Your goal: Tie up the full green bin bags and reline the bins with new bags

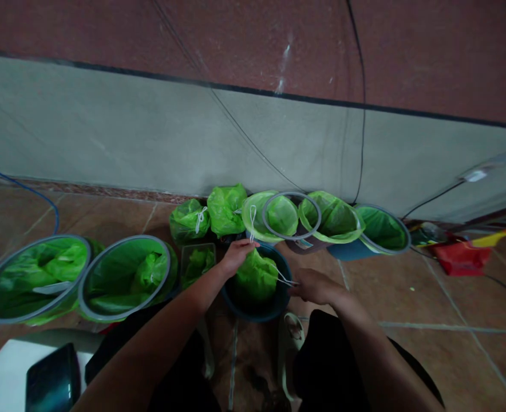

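A green drawstring garbage bag sits inside a dark blue round bin between my feet, its top gathered. My left hand is closed on the white drawstring at the bag's upper left, and a loop of the string stands up above the fingers. On the other side, my right hand grips the white drawstring, which runs taut from the bag's right edge. Two tied green bags stand behind, close to the wall, with white string at their necks.
Bins with grey rims and green liners stand at left. More lined bins line the wall at right, with a loose grey ring over two. A red dustpan lies far right. A dark phone-like object rests on a white surface lower left.
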Tool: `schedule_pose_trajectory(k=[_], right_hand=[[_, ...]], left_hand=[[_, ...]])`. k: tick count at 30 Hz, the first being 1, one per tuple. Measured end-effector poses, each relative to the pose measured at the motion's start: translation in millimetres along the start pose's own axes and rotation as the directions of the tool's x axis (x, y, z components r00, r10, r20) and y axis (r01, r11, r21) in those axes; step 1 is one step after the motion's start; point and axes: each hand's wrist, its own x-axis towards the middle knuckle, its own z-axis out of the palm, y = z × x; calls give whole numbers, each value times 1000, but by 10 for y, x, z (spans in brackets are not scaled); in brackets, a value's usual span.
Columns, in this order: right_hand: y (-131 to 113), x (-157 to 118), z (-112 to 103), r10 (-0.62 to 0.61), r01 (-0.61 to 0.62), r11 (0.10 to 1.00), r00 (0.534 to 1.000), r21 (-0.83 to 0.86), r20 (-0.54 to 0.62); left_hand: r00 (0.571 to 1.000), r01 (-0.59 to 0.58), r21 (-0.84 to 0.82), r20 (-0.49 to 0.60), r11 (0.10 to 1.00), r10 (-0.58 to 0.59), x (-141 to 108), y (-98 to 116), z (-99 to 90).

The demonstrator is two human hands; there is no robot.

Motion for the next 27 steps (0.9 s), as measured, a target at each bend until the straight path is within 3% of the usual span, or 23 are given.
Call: schedule_pose_trajectory(k=[3, 5, 9, 13, 16, 18, 21, 25, 27], right_hand=[[-144, 22, 26, -76, 43, 983, 981, 179, 180], [-254, 57, -1, -84, 37, 969, 979, 246, 185], [-384, 125, -39, -149, 123, 966, 984, 228, 100], [-392, 152, -3, -162, 147, 966, 985, 211, 55], [-396, 154, 27, -148, 128, 960, 987, 251, 63], [-413, 158, 42, -127, 106, 959, 990, 264, 65], [-442, 174, 61, -88, 64, 947, 994, 316, 63], [-457, 210, 81, -35, 0, 901, 997, 434, 73], [-469, 224, 87, 16, -32, 877, 999, 480, 38]], left_hand=[[981, -184, 183, 93, 966, 169, 16, 43, 21], [959, -249, 261, 200, 933, 200, -3, 95, 36], [941, -209, 262, 316, 942, 121, -72, 175, 52], [945, -136, 183, 319, 974, 72, -70, 123, 61], [942, -117, 290, 335, 950, 14, -52, 38, 87], [909, -179, 397, 416, 900, -2, -65, 8, 114], [819, -329, 496, 573, 804, -18, -128, 31, 151], [706, -495, 512, 708, 702, -19, -232, 138, 171], [674, -528, 499, 739, 687, -18, -261, 180, 168]])
